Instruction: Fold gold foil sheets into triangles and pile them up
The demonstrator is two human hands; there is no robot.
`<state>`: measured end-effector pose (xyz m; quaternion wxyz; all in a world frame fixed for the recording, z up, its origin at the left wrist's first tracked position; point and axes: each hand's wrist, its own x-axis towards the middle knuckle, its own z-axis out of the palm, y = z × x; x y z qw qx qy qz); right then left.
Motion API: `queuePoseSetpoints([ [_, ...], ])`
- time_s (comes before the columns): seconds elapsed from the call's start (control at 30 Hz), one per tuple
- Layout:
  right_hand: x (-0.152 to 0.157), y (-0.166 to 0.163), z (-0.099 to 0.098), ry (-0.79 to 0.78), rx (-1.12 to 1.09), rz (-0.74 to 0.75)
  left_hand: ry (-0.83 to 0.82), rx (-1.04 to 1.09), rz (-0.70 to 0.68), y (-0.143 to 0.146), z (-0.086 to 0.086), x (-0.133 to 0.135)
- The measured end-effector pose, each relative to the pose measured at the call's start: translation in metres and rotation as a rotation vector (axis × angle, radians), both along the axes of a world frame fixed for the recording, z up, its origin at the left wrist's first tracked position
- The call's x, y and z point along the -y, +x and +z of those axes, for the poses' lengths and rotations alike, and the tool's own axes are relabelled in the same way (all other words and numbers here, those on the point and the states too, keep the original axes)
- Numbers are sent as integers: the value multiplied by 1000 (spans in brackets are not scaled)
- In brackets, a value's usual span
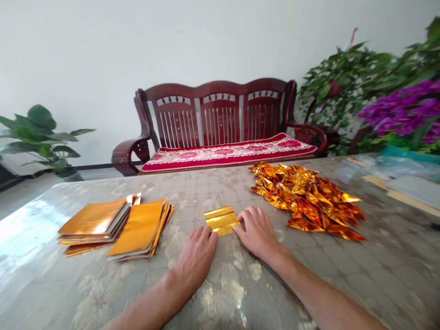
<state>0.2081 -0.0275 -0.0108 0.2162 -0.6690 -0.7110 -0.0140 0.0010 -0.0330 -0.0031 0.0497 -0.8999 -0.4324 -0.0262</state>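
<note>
A small sheet of gold foil paper (222, 221) lies on the table between my two hands, with crease lines running across it. My left hand (197, 250) grips its lower left corner, thumb and fingers closed together there. On the right edge, my right hand (257, 231) pinches the paper between thumb and curled fingers. To the left lie two stacks of gold foil paper, one stack (92, 219) farther out and another stack (139, 229) closer in. A heap of folded gold foil ingots (305, 197) spreads to the right of my right hand.
A patterned plastic cover lies over the table (220, 293). Behind it stands a dark wooden bench (220, 110) with a red and white cushion (227, 153). Plastic bags and flat sheets (412, 183) lie at the far right, near purple flowers (402, 107). A leafy plant (41, 137) stands at left.
</note>
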Motion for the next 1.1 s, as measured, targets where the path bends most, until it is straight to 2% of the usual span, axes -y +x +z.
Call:
queuePoseSetpoints([
  [0.27, -1, 0, -1, 10, -1, 16, 39, 92, 27, -2, -4, -7],
  [0.67, -4, -1, -3, 32, -88, 76, -41, 211, 37, -3, -2, -7],
  [0.87, -4, 1, -4, 14, -9, 20, -50, 219, 54, -2, -1, -7],
  [1.1, -3, -3, 0, -34, 12, 53, -90, 230, 94, -1, 3, -7],
])
